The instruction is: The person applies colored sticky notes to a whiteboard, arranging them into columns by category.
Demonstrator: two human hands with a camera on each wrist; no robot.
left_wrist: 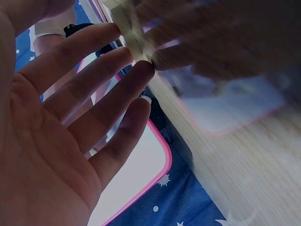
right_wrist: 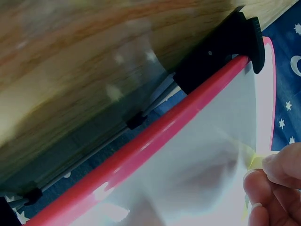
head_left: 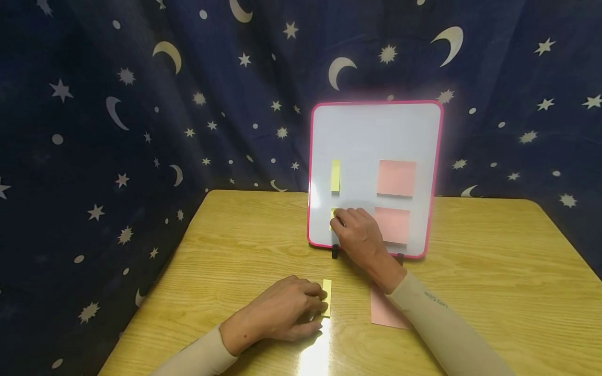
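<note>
A whiteboard [head_left: 357, 133] with a pink frame stands upright on the table. My right hand [head_left: 362, 237] is at its lower left, pinching a narrow yellow sticky note [right_wrist: 256, 161] between thumb and finger against the white surface. Those fingers cover part of the note. Above it a second yellow strip [head_left: 335, 176] is stuck on the board. On the table, my left hand [head_left: 291, 308] touches a narrow yellow sticky note pad [head_left: 326, 298] with its fingertips. In the left wrist view its fingers [left_wrist: 106, 110] are spread and only slightly bent.
Two pink square notes [head_left: 396, 178] are stuck one above the other on the board's right side. A pink sticky pad [head_left: 386, 312] lies on the wooden table [head_left: 226, 245], partly under my right forearm. Black stand feet [head_left: 335, 251] support the board. A starry dark blue curtain [head_left: 263, 89] hangs behind.
</note>
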